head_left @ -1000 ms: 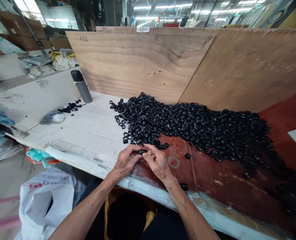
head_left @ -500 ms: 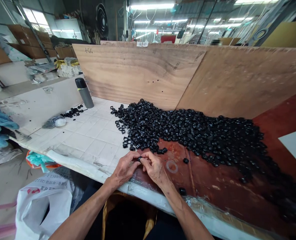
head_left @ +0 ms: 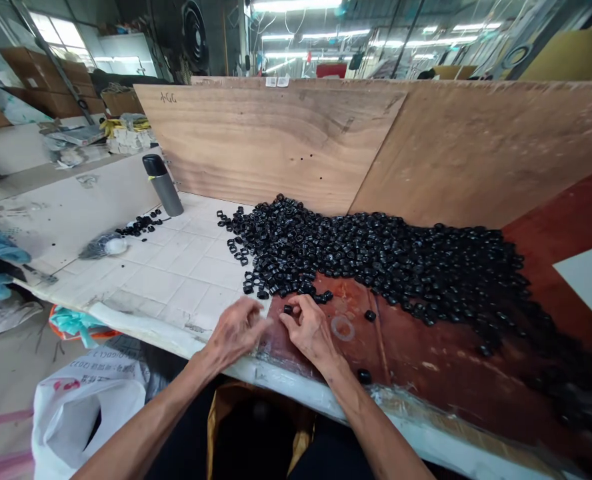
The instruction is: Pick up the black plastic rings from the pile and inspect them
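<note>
Between the thumb and forefinger of my right hand (head_left: pixel 307 328) is a small black ring-shaped part (head_left: pixel 288 309). My left hand (head_left: pixel 238 331) is a short way to its left, fingers curled and smeared by motion, so I cannot make out whether anything is in them. Both hands are over the table's near edge. Just beyond them spreads a large pile of black ring-shaped parts (head_left: pixel 376 257). Two loose black parts, one nearer the pile (head_left: pixel 370 315) and one by the front edge (head_left: pixel 364 377), lie right of my right hand.
A grey bottle with a black cap (head_left: pixel 165 187) stands at the back left. Near it lie a small clear bag (head_left: pixel 99 247) and scattered black bits (head_left: pixel 141 225). A wooden board (head_left: pixel 276 140) walls the back. Below the edge are a white sack (head_left: pixel 86 407) and a yellow-rimmed bag (head_left: pixel 216 420).
My hands, which were together at one black part, have come apart. My left hand has moved left, and the part stays in my right fingers. The view has shifted slightly.
</note>
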`<action>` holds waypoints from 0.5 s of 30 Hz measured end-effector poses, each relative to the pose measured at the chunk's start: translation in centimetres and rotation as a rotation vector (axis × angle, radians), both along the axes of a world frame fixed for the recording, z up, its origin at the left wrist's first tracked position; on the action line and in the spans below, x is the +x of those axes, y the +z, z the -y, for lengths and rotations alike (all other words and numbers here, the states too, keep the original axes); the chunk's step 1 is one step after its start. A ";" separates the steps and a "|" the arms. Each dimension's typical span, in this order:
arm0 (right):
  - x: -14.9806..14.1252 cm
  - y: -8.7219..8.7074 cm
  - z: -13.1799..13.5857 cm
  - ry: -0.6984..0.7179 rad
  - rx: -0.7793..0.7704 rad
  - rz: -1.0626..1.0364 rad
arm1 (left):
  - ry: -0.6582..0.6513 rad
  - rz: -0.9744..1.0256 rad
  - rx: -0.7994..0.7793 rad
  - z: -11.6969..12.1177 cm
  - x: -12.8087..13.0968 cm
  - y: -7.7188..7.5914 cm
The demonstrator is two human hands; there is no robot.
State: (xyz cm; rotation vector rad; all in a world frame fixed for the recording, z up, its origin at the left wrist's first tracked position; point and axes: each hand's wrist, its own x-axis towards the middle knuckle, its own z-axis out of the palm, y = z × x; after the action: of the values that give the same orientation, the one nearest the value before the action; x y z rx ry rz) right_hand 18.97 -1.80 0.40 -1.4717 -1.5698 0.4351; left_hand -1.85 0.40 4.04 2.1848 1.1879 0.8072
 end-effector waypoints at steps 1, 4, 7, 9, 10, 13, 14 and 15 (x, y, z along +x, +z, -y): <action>0.1 -0.4 -0.2 0.001 0.038 0.048 | 0.075 0.001 0.093 -1.2 0.6 -0.6; 0.2 -1.4 -0.6 0.066 0.076 0.141 | 0.097 -0.058 0.229 -4.0 2.3 -2.8; 0.3 -1.8 -0.8 0.110 0.059 0.171 | 0.103 -0.084 0.252 -5.0 2.8 -4.2; 0.3 -1.9 -0.8 0.099 0.038 0.171 | 0.118 -0.092 0.235 -4.9 2.6 -4.4; 0.4 -1.8 -0.8 0.086 0.031 0.167 | 0.117 -0.101 0.226 -4.7 2.3 -4.4; 0.5 -1.6 -0.7 0.069 0.027 0.140 | 0.092 -0.114 0.204 -4.0 1.6 -4.0; 0.5 -1.5 -0.6 0.073 0.026 0.127 | 0.084 -0.109 0.192 -3.7 1.4 -3.9; 0.5 -1.3 -0.6 0.077 0.024 0.112 | 0.080 -0.100 0.178 -3.4 1.2 -3.9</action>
State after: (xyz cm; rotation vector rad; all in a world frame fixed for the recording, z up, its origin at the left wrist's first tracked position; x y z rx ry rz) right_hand 19.51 -1.25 -0.90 -1.4424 -1.7190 0.3817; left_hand -0.64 3.80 0.18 2.3578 1.3038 0.8756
